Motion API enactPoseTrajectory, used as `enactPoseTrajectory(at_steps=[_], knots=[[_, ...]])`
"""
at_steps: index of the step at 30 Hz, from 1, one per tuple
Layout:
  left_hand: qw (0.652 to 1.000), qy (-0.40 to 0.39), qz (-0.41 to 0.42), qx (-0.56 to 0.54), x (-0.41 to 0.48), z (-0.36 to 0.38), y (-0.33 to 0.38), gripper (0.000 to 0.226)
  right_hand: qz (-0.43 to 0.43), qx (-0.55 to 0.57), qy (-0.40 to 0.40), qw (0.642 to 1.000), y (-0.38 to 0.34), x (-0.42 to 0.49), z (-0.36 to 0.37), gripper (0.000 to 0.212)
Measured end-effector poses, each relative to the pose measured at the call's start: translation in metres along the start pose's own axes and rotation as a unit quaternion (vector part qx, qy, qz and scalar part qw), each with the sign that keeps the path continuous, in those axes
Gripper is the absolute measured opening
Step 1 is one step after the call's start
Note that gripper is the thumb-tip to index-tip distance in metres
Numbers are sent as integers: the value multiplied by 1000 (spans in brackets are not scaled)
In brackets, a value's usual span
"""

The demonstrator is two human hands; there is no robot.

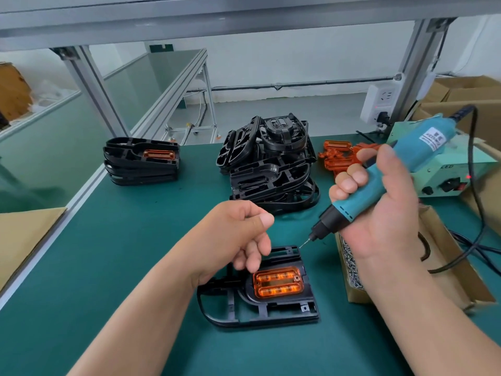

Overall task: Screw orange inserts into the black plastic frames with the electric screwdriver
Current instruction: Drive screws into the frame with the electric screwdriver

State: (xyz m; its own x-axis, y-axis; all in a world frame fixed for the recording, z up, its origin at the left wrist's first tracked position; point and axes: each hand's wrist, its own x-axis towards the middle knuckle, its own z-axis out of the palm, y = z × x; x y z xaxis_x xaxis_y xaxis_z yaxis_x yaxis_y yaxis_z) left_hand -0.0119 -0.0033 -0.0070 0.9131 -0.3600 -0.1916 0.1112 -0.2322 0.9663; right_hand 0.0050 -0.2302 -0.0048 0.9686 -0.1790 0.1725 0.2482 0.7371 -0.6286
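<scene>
Right hand grips electric screwdriver, fingers wrapped round teal body. Bit angled down-left, tip at far right corner of black frame; we can't tell if it touches. Frame flat on green mat, orange insert seated in it. Left hand over frame's far edge, fingers curled, thumb on index; can't tell if we pinch anything. Screw box just right of frame.

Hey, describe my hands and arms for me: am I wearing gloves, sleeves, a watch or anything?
Both the left hand and right hand are bare: no gloves, rings or watch. Both forearms are uncovered down to the picture's lower edge, so no sleeve shows. The nails look short and unpainted.
</scene>
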Motion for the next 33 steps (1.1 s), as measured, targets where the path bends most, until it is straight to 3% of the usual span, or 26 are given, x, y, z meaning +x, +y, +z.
enactPoseTrajectory(at_steps=[7,13,20,33], knots=[[1000,10,-2,-14,1,5,-1,28,13,5,-13,1000,4,-6,4,19],[995,-51,-20,-87,-1,3,0,22,5,12,-10,1000,1,-4,4,20],[997,-48,-9,-55,0,5,-1,4,-13,35,-4,999,-4,-1,3,23],[982,-113,-39,-147,-4,21,3,12,-22,61,-7,998,-2,-2,4,27]])
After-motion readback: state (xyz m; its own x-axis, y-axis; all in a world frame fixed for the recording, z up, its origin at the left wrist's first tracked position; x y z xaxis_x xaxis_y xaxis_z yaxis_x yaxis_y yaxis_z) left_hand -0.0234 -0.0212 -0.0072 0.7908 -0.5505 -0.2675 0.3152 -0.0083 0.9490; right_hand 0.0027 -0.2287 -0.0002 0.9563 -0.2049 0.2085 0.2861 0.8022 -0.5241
